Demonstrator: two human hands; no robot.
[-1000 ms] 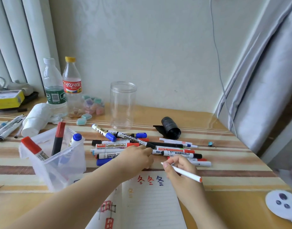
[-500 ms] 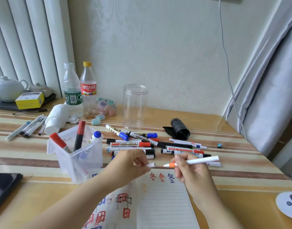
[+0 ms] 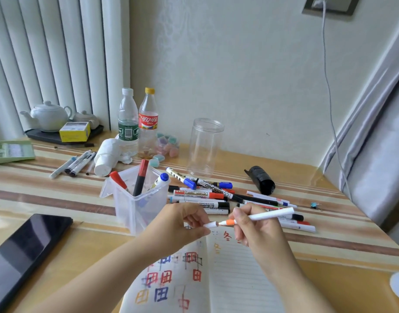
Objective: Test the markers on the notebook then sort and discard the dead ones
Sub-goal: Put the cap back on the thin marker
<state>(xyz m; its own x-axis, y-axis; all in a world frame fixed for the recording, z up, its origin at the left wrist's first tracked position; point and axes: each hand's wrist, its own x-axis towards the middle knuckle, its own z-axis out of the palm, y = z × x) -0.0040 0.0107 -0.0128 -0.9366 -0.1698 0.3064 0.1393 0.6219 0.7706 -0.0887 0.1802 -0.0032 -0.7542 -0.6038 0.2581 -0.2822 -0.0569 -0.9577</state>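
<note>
Since a second ago, when the white marker (image 3: 264, 216) lay capped in the right hand (image 3: 255, 224), its white cap (image 3: 210, 225) has come off, and half a second ago cap and tip stood further apart than now. At the desk's near edge the notebook (image 3: 234, 279) lies open, its left page covered in red, blue and orange characters, its right page bearing a few red and orange ones near the top. Above the notebook's far edge both hands meet. The left hand (image 3: 180, 224) pinches the cap between thumb and fingertips, the other fingers curled. The right hand pinches the marker's barrel, orange tip pointing left and almost touching the cap's mouth; I cannot tell whether they touch. A black tablet (image 3: 24, 251) lies at the near left edge. Just beyond the left hand stands a clear plastic bin (image 3: 137, 206) holding red, black-and-red and blue-capped markers. Beside it, toward the right, a pile of markers (image 3: 216, 195) sprawls on the desk's middle. Further off, a black roll (image 3: 261, 179) lies right of a clear jar (image 3: 204, 147). Near the far edge two bottles (image 3: 137, 123) stand upright, with loose pens (image 3: 74, 163) to their left, and a white teapot (image 3: 47, 114) at the far left corner.
</note>
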